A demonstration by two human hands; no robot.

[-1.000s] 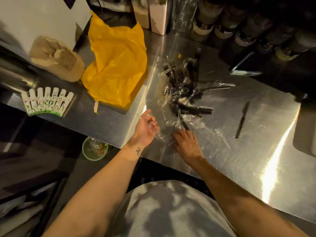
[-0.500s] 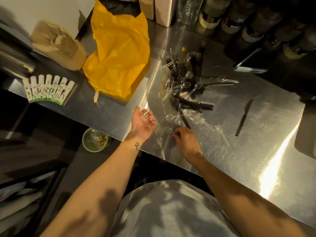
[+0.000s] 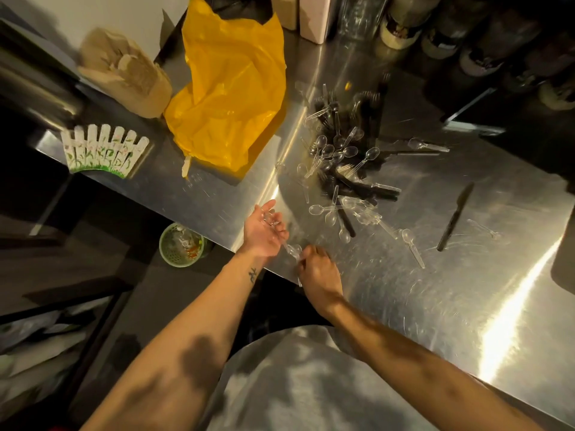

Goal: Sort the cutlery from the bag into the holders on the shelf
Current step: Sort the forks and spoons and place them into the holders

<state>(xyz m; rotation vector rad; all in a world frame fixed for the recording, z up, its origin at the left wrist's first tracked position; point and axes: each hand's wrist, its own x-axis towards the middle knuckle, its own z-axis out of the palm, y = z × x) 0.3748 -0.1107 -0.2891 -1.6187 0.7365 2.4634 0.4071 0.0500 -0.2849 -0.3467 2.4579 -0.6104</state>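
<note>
Nearer the person than the cutlery pile (image 3: 345,169), the left hand (image 3: 264,233) lies palm up, fingers curled around clear spoons (image 3: 271,219). Beside it, the right hand (image 3: 319,272) pinches one more spoon (image 3: 293,251).

Dim warm light; hard glare streaks on the steel worktop (image 3: 466,306) at right, far corners black, wide-angle bending at edges.
</note>
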